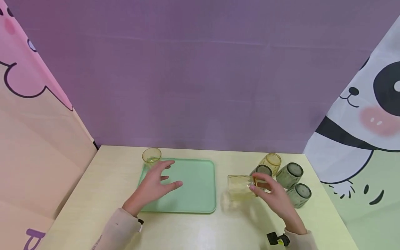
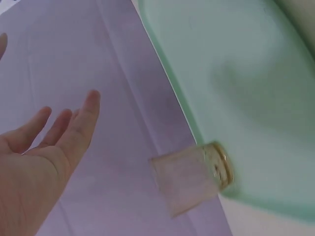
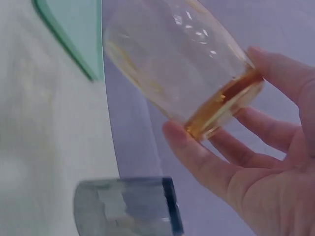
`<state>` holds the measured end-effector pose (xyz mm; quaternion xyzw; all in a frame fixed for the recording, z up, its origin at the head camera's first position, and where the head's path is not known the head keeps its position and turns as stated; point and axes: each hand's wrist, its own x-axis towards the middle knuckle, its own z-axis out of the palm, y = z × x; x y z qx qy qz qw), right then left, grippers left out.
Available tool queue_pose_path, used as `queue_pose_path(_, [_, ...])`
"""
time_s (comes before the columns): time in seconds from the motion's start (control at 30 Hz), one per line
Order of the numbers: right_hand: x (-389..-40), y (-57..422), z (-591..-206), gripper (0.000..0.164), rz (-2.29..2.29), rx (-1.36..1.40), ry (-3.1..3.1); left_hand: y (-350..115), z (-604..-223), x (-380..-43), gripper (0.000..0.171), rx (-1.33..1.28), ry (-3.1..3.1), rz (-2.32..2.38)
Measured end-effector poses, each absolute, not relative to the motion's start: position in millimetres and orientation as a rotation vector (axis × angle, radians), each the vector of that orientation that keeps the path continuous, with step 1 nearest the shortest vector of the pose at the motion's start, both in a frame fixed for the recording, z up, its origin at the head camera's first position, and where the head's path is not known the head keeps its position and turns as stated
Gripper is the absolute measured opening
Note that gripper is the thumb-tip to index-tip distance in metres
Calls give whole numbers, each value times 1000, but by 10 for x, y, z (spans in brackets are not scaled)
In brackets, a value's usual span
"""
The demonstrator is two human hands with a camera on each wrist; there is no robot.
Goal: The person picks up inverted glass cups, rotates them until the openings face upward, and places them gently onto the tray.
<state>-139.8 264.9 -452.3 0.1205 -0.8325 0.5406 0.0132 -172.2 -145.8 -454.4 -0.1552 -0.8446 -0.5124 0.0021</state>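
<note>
A clear yellow drinking glass (image 1: 240,187) lies sideways in the air, its base pinched by the thumb and fingers of my right hand (image 1: 275,196). In the right wrist view the thick amber base of this glass (image 3: 182,64) sits between the fingertips, its mouth pointing away from the palm. My left hand (image 1: 154,185) is above the left part of a mint-green tray (image 1: 197,187), fingers spread and holding nothing. Another yellow glass (image 1: 151,157) stands upright at the tray's far left corner, just beyond the left fingers; the left wrist view shows this glass (image 2: 192,179) too.
Right of the tray, upside-down glasses are grouped: a yellow glass (image 1: 272,161) at the back, a grey glass (image 1: 262,170) in front of it, and two more grey glasses, one behind (image 1: 289,175) and one nearer (image 1: 299,195). A purple cloth (image 1: 200,86) hangs behind the table.
</note>
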Motion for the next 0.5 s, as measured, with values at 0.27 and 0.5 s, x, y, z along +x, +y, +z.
queue_pose_path(0.27, [-1430, 2513, -4603, 38, 1967, 405, -2358, -1318, -4548, -1639, 81, -453, -2551, -1858])
queue_pose_path(0.5, [-1436, 2368, -4645, 42, 2179, 473, -2184, -1189, -4594, -1583, 77, -473, -2423, -2053])
